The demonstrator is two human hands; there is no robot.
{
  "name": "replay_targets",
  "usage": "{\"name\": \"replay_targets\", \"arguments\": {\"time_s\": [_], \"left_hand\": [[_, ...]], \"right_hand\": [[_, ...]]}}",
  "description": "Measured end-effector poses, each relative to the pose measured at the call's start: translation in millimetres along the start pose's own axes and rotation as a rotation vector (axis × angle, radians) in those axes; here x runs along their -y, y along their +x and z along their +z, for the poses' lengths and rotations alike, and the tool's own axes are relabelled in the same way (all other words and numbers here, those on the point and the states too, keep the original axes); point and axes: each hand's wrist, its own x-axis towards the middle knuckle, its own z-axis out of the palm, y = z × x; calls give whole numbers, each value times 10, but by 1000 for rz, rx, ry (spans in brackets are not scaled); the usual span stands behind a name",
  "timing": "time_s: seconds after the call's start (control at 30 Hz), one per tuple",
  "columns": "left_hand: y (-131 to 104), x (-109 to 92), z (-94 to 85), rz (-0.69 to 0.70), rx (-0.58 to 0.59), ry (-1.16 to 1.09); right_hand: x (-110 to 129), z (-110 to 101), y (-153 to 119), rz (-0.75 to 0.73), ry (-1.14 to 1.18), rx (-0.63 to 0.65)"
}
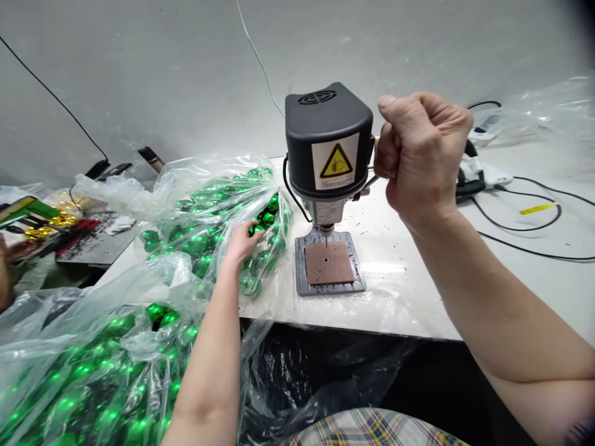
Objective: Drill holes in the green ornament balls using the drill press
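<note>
My left hand [242, 241] is at the mouth of a clear plastic bag [186, 170] full of shiny green baubles. Its fingers curl round one green bauble [255, 229], partly hidden by the hand. My right hand [421, 145] makes a fist beside the black head of a small drill press [329, 133], closed on its feed handle, which is mostly hidden. Below the drill bit [326, 239] lies a square brown board [337, 271] with a small hole, on the grey base plate [331, 290]. No bauble sits under the bit.
A second plastic bag of green baubles [106, 371] lies at the front left. Black cables and a white device [497, 176] rest on the white table [418, 297] at the right. Dark shavings lie round the base. Gold baubles [56, 223] and another person's hand [5, 272] show far left.
</note>
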Motion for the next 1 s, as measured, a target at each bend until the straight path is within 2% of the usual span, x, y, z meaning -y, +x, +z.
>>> {"name": "replay_targets", "arguments": {"time_s": [0.07,0.13,0.2,0.3,0.37,0.5,0.6,0.73,0.87,1.0], "left_hand": [[-164,-88,-24,-5,-16,-404],[-337,-204,-29,-32,31,-762],[-499,-318,-12,-26,30,-945],[-707,-451,58,29,-73,-1022],[-832,-510,148,35,-73,-1044],[-1047,-525,464,3,55,-995],[-1111,-410,762,2,110,-826],[-1038,-195,1083,10,151,-675],[-937,-90,1213,121,199,-509],[-953,-124,1230,304,131,-342]], "right_hand": [[17,7,-4,-2,-4,14],[48,21,-15,17,5,17],[80,37,-26,39,21,9],[98,46,-35,44,26,6],[78,30,-30,39,10,10],[-16,-37,6,25,-80,58],[-64,-63,25,16,-117,78],[-34,-31,12,16,-35,41],[34,11,-14,18,17,20],[81,32,-30,20,41,-3]]}}
